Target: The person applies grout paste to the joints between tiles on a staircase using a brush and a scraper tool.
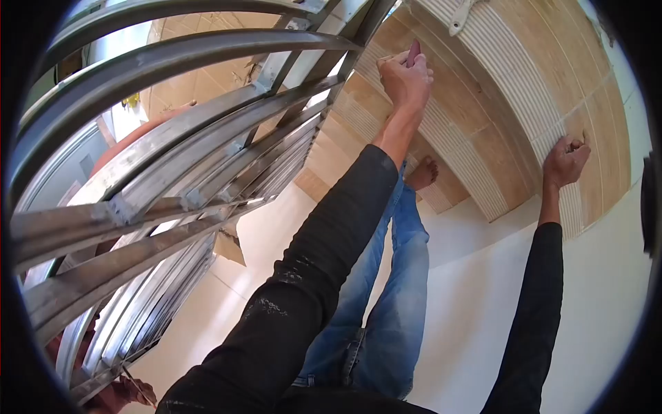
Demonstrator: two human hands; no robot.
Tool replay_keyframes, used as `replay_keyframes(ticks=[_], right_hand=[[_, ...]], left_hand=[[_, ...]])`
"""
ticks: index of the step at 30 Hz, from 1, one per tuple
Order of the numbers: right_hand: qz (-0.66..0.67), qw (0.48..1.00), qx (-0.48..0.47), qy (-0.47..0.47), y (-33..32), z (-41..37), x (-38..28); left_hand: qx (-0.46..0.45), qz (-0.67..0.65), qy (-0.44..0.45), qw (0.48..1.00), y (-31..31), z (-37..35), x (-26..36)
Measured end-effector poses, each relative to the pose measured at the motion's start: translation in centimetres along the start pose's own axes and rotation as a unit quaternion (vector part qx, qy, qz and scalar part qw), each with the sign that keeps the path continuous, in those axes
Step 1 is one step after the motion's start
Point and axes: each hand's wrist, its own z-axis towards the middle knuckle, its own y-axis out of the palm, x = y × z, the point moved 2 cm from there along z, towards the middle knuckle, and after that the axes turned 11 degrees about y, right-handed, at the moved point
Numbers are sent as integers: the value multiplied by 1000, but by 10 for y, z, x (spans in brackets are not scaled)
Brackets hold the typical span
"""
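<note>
My left hand [405, 77] is raised over the stair treads at the top middle, fingers closed round a small dark-red flat piece [414, 54] that sticks up past the thumb. On the right, my right hand [567, 162] is low over a wood-look step [598, 141], close to its pale ribbed edge strip [536, 103]. Its fingers are curled together, and what they hold, if anything, I cannot tell. A brush handle [458, 19], whitish with a hole at its end, lies on a higher step.
A curved metal railing [186, 62] fills the left side, close to my left arm. My bare foot [422, 172] stands on a lower tread. White wall [600, 276] borders the steps at right. Cardboard [229, 245] shows behind the railing's lower bars.
</note>
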Motion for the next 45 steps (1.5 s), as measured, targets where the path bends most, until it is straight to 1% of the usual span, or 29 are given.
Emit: replay_keyframes(ticks=[2,3,5,6,8,9,11,12,14,15,17,18,20,21,23,24,26,27,29,30,32,33,36,38,39,41,42,44,45], right_hand=[[-14,1000,5,-6,-6,-2,-5],[-21,1000,15,-12,-2,3,-10],[-25,999,18,-24,-1,3,-10],[-32,999,18,-21,-2,1,-8],[-35,999,14,-21,-4,1,-8],[-35,999,17,-22,-3,1,-9],[-49,998,27,-38,-1,0,-9],[-46,997,34,-42,0,3,-10],[-54,996,45,-60,1,4,-10],[-52,995,48,-63,1,4,-11],[-52,996,40,-55,0,4,-10],[-49,996,45,-59,0,3,-11],[-36,996,43,-66,-1,2,-12],[-35,995,49,-74,-1,3,-13],[-41,996,42,-64,0,2,-12],[-39,996,47,-71,-2,1,-11],[-31,996,44,-73,-1,0,-13],[-27,995,48,-79,-1,-1,-14],[-48,995,45,-79,-2,-1,-14],[-44,994,50,-87,-2,0,-15],[-41,993,56,-92,1,0,-10],[-40,993,58,-95,0,-1,-10],[-53,995,50,-74,1,0,-14],[-55,994,44,-79,1,-1,-12],[-56,994,42,-83,1,0,-13],[-68,993,45,-83,0,-1,-14],[-70,993,43,-82,-1,-2,-12],[-62,994,43,-84,1,0,-15],[-65,993,40,-87,1,-1,-15]], left_hand=[[47,-58,2,997,2,-1,7],[43,-70,0,997,8,15,4],[42,-81,56,994,16,28,10],[37,-80,51,995,20,28,8],[70,-51,49,995,29,27,10],[69,-54,50,995,33,30,4],[101,-6,88,991,41,36,-10],[101,-13,93,990,46,39,-9],[154,13,111,982,54,44,-8],[156,9,112,981,58,46,-5],[189,86,136,969,66,52,3],[192,80,139,968,70,54,9],[210,-6,61,976,76,51,15],[214,-16,61,975,79,49,14],[163,20,129,978,87,44,15],[168,12,130,977,96,40,8],[162,-166,208,950,115,34,-1],[166,-171,211,948,113,31,-1],[94,-177,191,961,115,23,-4],[100,-184,196,958,109,31,-1],[43,-232,196,952,97,55,3],[45,-234,197,951,100,57,-1],[73,-219,238,943,102,59,-10],[38,-174,242,954,100,45,-13],[41,-176,240,954,98,49,-7],[31,-246,198,948,91,64,6],[31,-246,195,949,94,53,2],[39,-214,238,947,101,29,-3],[42,-214,233,948,100,29,-4]])
